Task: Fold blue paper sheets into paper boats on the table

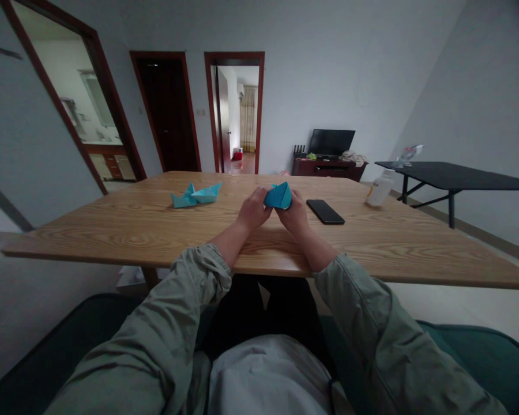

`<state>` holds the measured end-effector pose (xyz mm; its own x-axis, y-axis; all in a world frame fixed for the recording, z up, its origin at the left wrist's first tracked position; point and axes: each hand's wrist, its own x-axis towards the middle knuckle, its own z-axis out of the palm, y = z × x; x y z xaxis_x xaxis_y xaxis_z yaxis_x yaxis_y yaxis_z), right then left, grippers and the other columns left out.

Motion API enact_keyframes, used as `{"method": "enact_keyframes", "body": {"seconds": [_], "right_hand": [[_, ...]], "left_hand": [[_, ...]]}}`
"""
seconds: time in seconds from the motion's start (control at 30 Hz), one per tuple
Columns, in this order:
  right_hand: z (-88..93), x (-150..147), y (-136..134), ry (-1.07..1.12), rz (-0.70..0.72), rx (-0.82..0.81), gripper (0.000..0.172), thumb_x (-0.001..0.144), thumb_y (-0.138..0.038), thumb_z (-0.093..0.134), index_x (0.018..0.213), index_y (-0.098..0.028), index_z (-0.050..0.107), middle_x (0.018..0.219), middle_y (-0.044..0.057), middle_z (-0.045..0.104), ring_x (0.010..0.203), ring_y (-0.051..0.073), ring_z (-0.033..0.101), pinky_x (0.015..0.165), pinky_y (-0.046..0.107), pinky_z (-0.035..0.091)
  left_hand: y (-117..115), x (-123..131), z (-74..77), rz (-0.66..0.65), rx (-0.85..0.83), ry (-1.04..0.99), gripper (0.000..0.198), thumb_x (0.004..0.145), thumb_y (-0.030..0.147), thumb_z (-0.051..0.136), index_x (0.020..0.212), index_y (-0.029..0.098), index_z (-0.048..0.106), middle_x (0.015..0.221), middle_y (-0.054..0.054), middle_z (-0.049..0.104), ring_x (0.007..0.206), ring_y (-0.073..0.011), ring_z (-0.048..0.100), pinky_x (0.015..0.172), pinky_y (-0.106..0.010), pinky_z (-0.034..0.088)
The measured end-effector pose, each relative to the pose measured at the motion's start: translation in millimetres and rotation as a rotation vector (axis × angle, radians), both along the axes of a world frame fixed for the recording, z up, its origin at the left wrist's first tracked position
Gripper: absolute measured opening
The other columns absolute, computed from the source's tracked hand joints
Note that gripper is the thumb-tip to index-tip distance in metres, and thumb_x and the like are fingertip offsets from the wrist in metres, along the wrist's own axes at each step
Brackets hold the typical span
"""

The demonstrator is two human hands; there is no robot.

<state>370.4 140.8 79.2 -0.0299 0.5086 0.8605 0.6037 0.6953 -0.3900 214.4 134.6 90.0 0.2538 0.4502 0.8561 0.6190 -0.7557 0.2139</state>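
Between my two hands, just above the wooden table (125,230), is a piece of folded blue paper (279,196) with a pointed top. My left hand (256,208) grips its left side, fingers closed. On the other side, my right hand (293,211) is closed around the right edge. Parts of the fingers are hidden behind the paper. Left of my hands on the tabletop sit two light-blue folded paper boats (205,194), close against each other. A black phone (325,211) lies flat to the right of my right hand.
A translucent plastic bottle (379,189) stands toward the table's right side. Beyond it is a black folding table (458,173) with clear plastic on top. A television (332,142) rests on a dark cabinet by the far wall. Green seating (471,346) surrounds me.
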Motion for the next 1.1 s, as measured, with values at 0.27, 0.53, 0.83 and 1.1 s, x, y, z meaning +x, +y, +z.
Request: {"method": "enact_keyframes", "body": {"seconds": [0.27,0.53,0.83,1.1], "right_hand": [[2.4,6,-3,-0.171,-0.059,0.076,0.035,0.068,-0.014,0.059,0.102,-0.018,0.065,0.107,0.012,0.064,0.101,0.03,0.055,0.09,0.043,0.043],[1.8,3,-8,-0.272,-0.105,0.109,0.036,0.069,-0.015,0.06,0.105,-0.018,0.064,0.107,0.011,0.064,0.101,0.03,0.052,0.092,0.043,0.04],[7.8,3,-18,-0.254,-0.09,0.135,0.052,0.072,-0.011,0.055,0.123,-0.022,0.058,0.118,0.009,0.062,0.107,0.029,0.051,0.095,0.044,0.038],[7.3,6,-16,-0.233,-0.069,0.127,0.054,0.067,-0.012,0.055,0.12,-0.02,0.057,0.113,0.01,0.062,0.106,0.031,0.053,0.095,0.047,0.04]], "left_hand": [[6,-12,-2.2,-0.061,-0.048,-0.056,0.036,0.073,0.005,0.052,0.106,0.017,0.057,0.113,-0.009,0.061,0.106,-0.0196,0.057,0.075,-0.028,0.053],[0,-9,-3.5,-0.056,0.093,0.005,0.052,0.076,0.008,0.056,0.126,0.018,0.048,0.118,-0.009,0.059,0.112,-0.0202,0.057,0.098,-0.034,0.048],[-4,-8,-1.7,-0.063,0.11,0.02,0.053,0.076,0.004,0.052,0.127,0.02,0.049,0.12,-0.008,0.062,0.115,-0.0188,0.057,0.1,-0.033,0.047],[-7,-12,3.0,-0.036,0.101,0.015,0.049,0.075,0.004,0.052,0.122,0.019,0.053,0.12,-0.009,0.062,0.117,-0.0203,0.056,0.102,-0.037,0.046]]}}
